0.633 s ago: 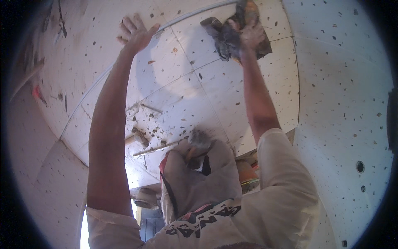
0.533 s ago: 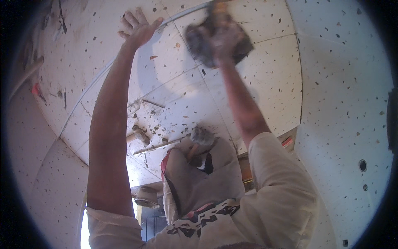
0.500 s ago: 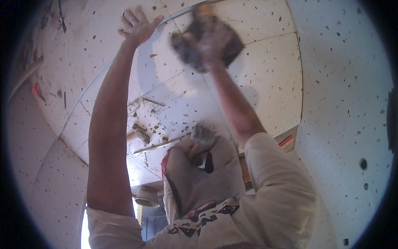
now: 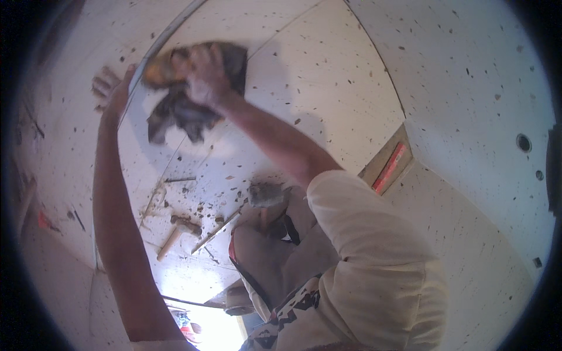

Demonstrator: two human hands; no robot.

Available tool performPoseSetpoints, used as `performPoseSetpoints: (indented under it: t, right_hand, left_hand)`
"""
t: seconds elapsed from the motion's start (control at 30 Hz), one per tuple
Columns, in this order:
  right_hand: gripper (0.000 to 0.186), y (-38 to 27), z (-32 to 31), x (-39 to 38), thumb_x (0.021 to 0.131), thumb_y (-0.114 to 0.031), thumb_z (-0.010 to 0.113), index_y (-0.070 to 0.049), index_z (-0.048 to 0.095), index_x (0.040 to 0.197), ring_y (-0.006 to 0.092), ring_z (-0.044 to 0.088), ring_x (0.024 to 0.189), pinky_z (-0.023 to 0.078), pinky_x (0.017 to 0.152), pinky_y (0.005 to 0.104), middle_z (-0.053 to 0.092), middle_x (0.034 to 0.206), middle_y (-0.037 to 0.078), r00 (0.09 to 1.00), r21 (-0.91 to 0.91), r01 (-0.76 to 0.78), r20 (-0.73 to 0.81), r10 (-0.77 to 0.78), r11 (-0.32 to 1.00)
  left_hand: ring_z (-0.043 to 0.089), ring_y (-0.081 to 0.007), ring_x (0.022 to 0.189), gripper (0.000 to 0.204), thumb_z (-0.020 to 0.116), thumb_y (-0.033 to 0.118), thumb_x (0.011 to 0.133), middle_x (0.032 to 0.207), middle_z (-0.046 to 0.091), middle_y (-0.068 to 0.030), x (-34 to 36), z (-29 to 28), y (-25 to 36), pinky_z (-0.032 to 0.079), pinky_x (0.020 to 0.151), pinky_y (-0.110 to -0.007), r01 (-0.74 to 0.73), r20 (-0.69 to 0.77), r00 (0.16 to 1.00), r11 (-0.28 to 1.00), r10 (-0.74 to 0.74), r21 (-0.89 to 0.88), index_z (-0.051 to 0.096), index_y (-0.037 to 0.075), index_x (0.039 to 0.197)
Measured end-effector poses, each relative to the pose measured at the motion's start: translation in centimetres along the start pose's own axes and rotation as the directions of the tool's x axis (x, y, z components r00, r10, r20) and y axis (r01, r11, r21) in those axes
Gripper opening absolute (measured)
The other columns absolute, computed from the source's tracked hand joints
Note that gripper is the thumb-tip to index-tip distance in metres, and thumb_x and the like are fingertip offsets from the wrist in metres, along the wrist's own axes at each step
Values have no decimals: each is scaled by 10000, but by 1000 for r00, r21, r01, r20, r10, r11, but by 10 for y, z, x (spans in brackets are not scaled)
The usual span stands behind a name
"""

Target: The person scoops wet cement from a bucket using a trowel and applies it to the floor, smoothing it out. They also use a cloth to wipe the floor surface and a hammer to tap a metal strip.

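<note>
My left hand (image 4: 108, 88) lies flat with fingers spread on the speckled white tiled surface (image 4: 316, 76), beside a long pale grey strip (image 4: 157, 44). My right hand (image 4: 205, 76) is closed over a crumpled dark cloth (image 4: 175, 117) with an orange-yellow part (image 4: 158, 70), pressed on the tiles right of my left hand and blurred by motion. Below, a wooden-handled hammer (image 4: 170, 242) lies among loose chips near a thin straight strip (image 4: 216, 233). A grey block-headed tool (image 4: 263, 195) is by my knees.
Speckled white wall panels (image 4: 474, 88) with round holes curve up at the right. A red bar (image 4: 389, 167) sits in a brown recess beside my right arm. A small red object (image 4: 44, 221) lies at the far left. A bright opening (image 4: 205, 327) is at the bottom.
My right hand and the cloth have swept left and down, close to my left hand. The view has turned, so the strip and tile lines run more steeply.
</note>
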State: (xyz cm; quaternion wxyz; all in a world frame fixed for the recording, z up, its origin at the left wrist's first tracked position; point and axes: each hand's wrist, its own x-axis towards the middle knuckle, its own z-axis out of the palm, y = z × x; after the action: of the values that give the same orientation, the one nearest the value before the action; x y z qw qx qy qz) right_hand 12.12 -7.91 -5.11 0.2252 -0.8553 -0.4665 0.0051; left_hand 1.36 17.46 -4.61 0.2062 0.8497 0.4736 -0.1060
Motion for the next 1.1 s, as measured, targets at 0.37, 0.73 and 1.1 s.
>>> performPoseSetpoints:
  t: [0.37, 0.73, 1.1]
  right_hand:
    - [672, 295, -114, -50, 785, -424, 726, -187, 515, 1377, 341, 455, 1298, 326, 1087, 517, 509, 1384, 157, 822, -266, -559, -302, 483, 786]
    - [811, 343, -238, -382, 792, -525, 676, -181, 403, 1474, 351, 426, 1336, 372, 1095, 426, 460, 1434, 153, 381, -175, -922, -253, 889, 345]
    - [636, 203, -198, -441, 848, -405, 662, -173, 471, 1408, 321, 530, 1164, 459, 931, 478, 541, 1252, 143, 386, -565, -781, -100, 917, 267]
  left_hand:
    - [-173, -428, 1463, 1197, 307, 941, 727, 1598, -109, -251, 55, -1, -81, -47, 1078, -704, -40, -153, 987, 999, 43, 19, 20, 143, 1571]
    - [79, -443, 1463, 802, 401, 629, 942, 1586, 121, -248, -39, 18, -81, 123, 1160, -575, -305, -147, 936, 946, 319, 112, 250, 103, 1528]
    - [309, -471, 1373, 684, 552, 454, 965, 1443, 385, -324, -438, 94, -192, 263, 1133, -538, -96, -129, 989, 981, 75, -169, 415, -44, 1415]
